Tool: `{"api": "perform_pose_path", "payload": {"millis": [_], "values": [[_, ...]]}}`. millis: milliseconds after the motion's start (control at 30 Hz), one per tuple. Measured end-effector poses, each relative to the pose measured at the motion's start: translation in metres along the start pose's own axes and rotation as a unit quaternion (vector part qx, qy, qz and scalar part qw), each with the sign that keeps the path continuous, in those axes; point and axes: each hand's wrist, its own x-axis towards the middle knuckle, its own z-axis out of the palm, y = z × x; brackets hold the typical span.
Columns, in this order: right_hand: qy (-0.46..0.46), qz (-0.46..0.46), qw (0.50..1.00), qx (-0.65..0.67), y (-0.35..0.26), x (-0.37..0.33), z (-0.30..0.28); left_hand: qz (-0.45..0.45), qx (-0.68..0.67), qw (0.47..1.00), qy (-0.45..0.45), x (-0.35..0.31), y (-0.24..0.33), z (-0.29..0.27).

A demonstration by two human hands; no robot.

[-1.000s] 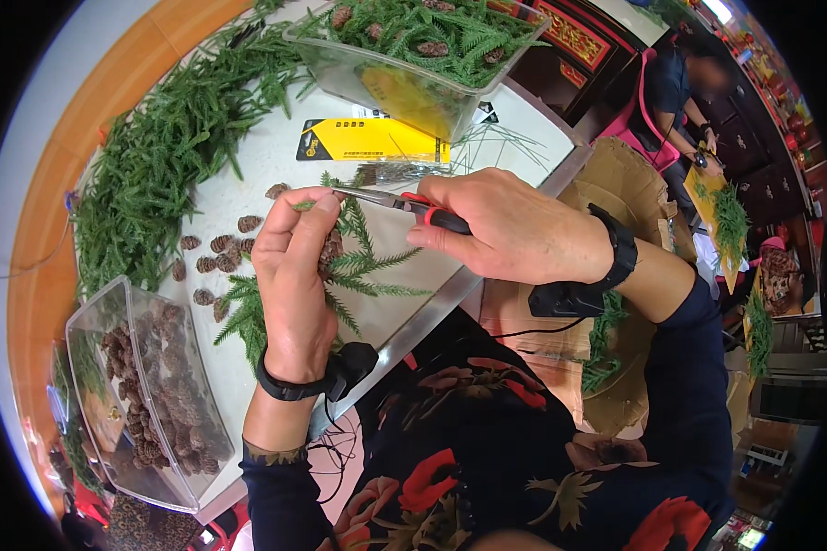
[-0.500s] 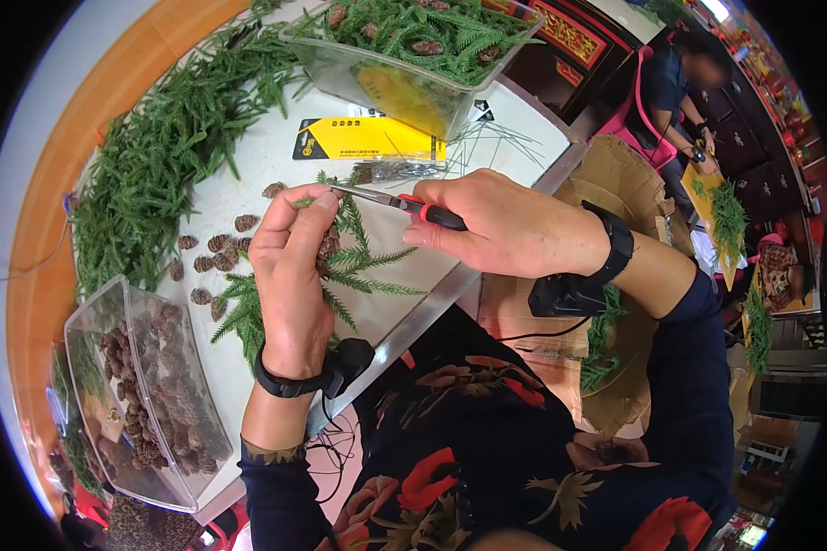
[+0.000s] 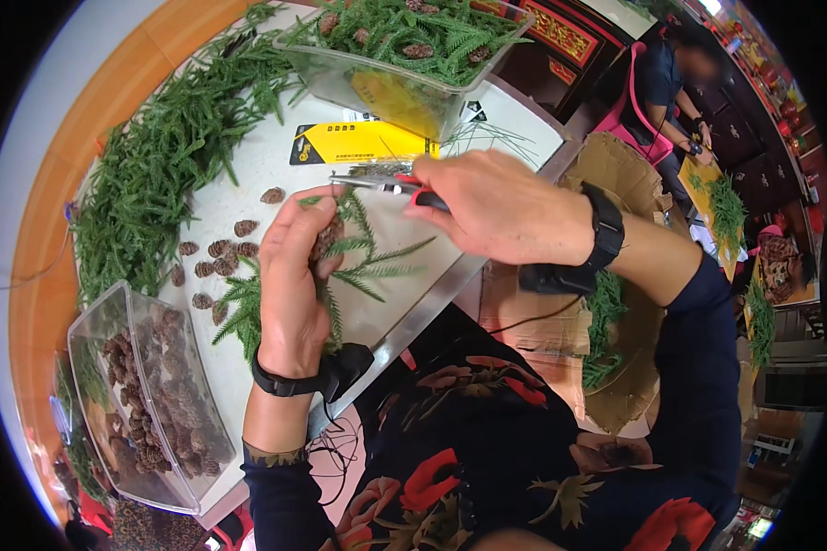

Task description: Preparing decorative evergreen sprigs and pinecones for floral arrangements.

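My left hand [image 3: 289,275] is closed around a green artificial pine sprig [image 3: 381,262] with a brown pine cone [image 3: 327,241] among its stems, partly hidden by the fingers. In my right hand [image 3: 515,209] are long-nosed pliers [image 3: 397,186] with red and black handles. The pliers' tips reach to my left thumb and fingertips at the top of the sprig; whether they grip a wire there is too small to tell. Several loose pine cones [image 3: 219,248] lie on the white table left of my left hand.
Pine branches [image 3: 170,174] are heaped along the table's far left. A clear bin [image 3: 450,92] of greenery and cones stands at the back, a clear box [image 3: 220,450] of cones at near left. Wires [image 3: 492,138] lie by a yellow package [image 3: 368,142]. A cardboard box [image 3: 616,174] and another person sit right.
The pliers have turned in my right hand, and their jaws now look parted at my left fingertips. The right hand has shifted slightly left and up; my left hand still holds the sprig.
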Motion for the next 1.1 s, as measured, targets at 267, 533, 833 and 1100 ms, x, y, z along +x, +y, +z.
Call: {"api": "perform_pose_path", "payload": {"millis": [267,533,833,1100], "values": [[0.257,-0.105,0.788,-0.550,-0.016,0.013,-0.003,-0.057,-0.063,0.995,-0.057,0.003,0.001,-0.006],[0.222,-0.122,0.878,-0.406,-0.006,0.003,-0.027,0.042,-0.032,0.998,-0.035,0.011,-0.007,-0.001],[-0.163,0.087,0.981,0.052,0.002,0.010,-0.035,0.079,0.045,0.996,-0.028,0.000,-0.007,0.007],[-0.185,0.061,0.976,0.099,0.006,0.010,-0.029,0.080,0.101,0.991,-0.042,-0.003,-0.003,0.004]]}}
